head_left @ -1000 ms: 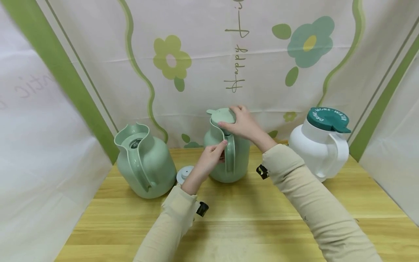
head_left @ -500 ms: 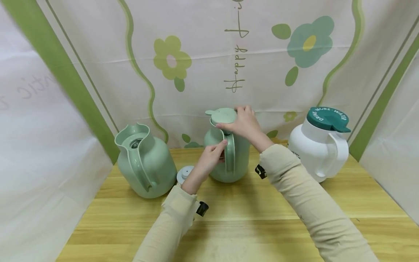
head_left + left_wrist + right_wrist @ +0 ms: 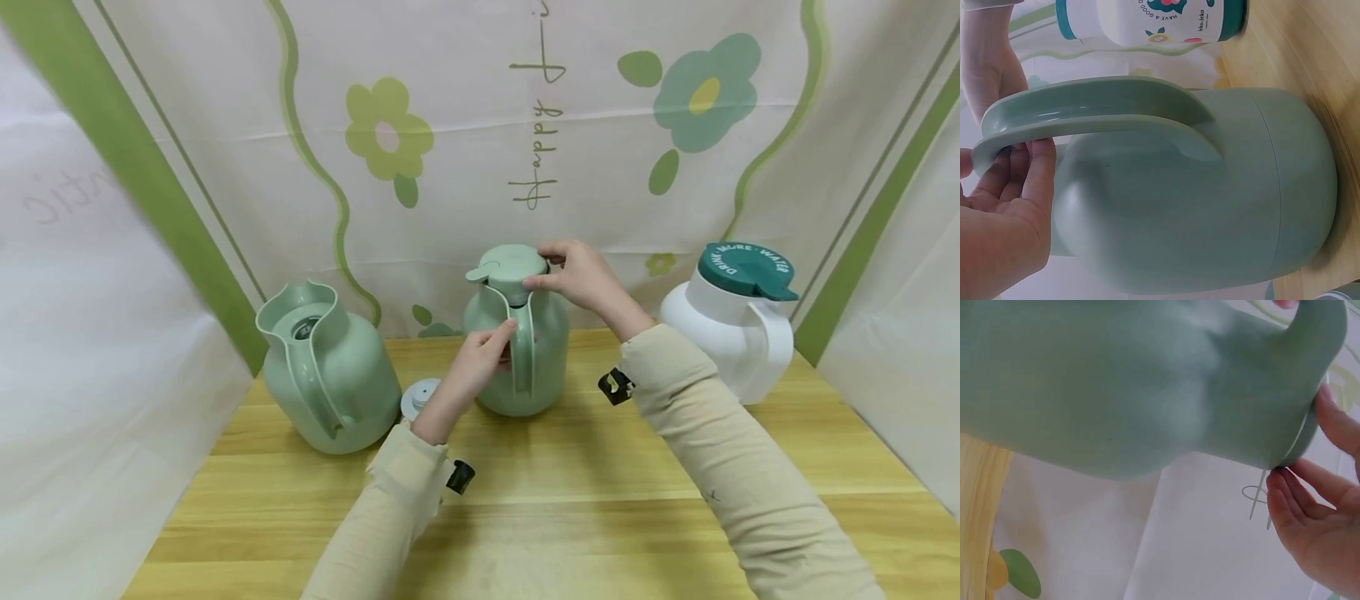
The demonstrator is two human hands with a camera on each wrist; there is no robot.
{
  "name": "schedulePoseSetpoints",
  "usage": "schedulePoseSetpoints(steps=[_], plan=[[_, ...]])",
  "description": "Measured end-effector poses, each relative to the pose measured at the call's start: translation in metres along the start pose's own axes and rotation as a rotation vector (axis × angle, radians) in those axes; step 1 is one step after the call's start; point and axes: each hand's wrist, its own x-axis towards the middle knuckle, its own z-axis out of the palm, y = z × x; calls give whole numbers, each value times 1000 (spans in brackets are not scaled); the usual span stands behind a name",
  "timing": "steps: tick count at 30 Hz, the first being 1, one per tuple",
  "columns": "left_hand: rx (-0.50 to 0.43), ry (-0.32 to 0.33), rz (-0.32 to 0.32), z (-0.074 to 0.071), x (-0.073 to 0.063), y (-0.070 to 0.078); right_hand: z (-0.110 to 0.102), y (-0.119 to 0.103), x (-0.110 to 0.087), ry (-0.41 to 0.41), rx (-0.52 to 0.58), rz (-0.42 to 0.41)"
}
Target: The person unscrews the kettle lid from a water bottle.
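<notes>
A light green vacuum jug (image 3: 552, 354) stands upright at the middle of the table. My left hand (image 3: 472, 362) holds the upper part of its handle (image 3: 521, 358), fingers hooked under it in the left wrist view, thumb on the outside. My right hand (image 3: 581, 275) pinches the rim of the round green lid (image 3: 513, 260) between thumb and fingers. The lid sits in the jug's mouth, standing a little above the collar, its tab toward the left. In the right wrist view the fingertips (image 3: 1279, 481) touch the lid's edge from the side.
To the left is a second green jug (image 3: 356, 383) without a lid, its inner opening visible. A pale round stopper (image 3: 420, 396) lies between the two, partly behind my left forearm. On the right stands a white jug (image 3: 727, 333) with a dark green lid. A printed curtain (image 3: 465, 192) hangs behind.
My right hand has moved slightly to the right on the lid. The lid has turned, its tab swinging toward me, and more of its side shows. My left hand stays on the handle.
</notes>
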Motion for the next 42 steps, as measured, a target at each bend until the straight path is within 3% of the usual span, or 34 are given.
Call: schedulePoseSetpoints(steps=[8, 15, 20, 27, 33, 42], plan=[[11, 4, -8, -2, -1, 0, 7, -8, -1, -68, -11, -8], [1, -12, -2, 0, -1, -1, 23, -17, -1, 24, -100, 27], [4, -8, -9, 1, -1, -1, 25, -17, -3, 85, -84, 46], [-6, -12, -2, 0, 0, 0, 13, -10, -3, 22, 4, -13], [-4, -15, 7, 0, -1, 0, 4, -6, -3, -35, 82, 3], [13, 2, -17, -1, -2, 1, 8, -18, -2, -57, -14, 7]])
